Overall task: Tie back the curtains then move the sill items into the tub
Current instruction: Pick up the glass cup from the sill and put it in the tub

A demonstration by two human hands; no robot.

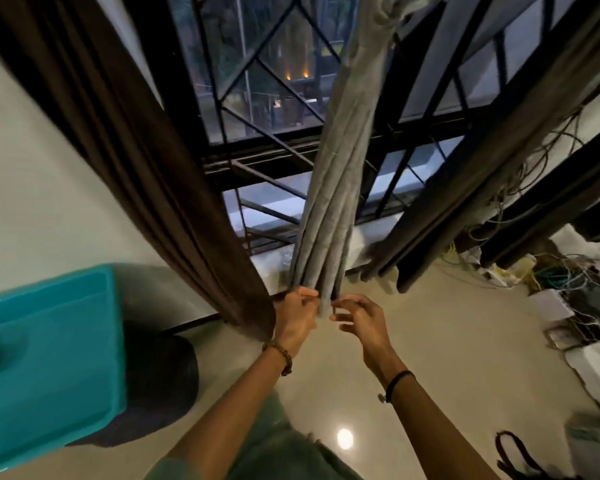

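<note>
Head view is showing the left hand (297,318) gripping the lower end of the grey curtain (329,209), its fingers (305,293) curling around the gathered folds from the left. The right hand (362,322) is hovering just right of that same bundle. Its fingers (352,301) are bending inward, with the tips reaching the curtain's edge. Whether they are actually pinching cloth or only touching it, I cannot tell.

The grey curtain is hanging in a tight, pleated column, rising straight up and away from the fingertips and crossing in front of the window grille (257,98). A brown curtain (146,161) is draping down to the left of the left fingers, its hem ending just beside that wrist. A second dark curtain (465,188) is slanting well off to the right of the right fingers. The sill (271,263) is lying just beyond the fingertips, behind the curtain's lower end; anything on it is too blurred to make out.

The teal tub (49,358) is sitting far to the left of both hands, well apart from the curtains. A beaded bracelet (281,355) is circling the left wrist and a black band (397,381) the right. Tangled cables (541,271) are piling up far to the right.
</note>
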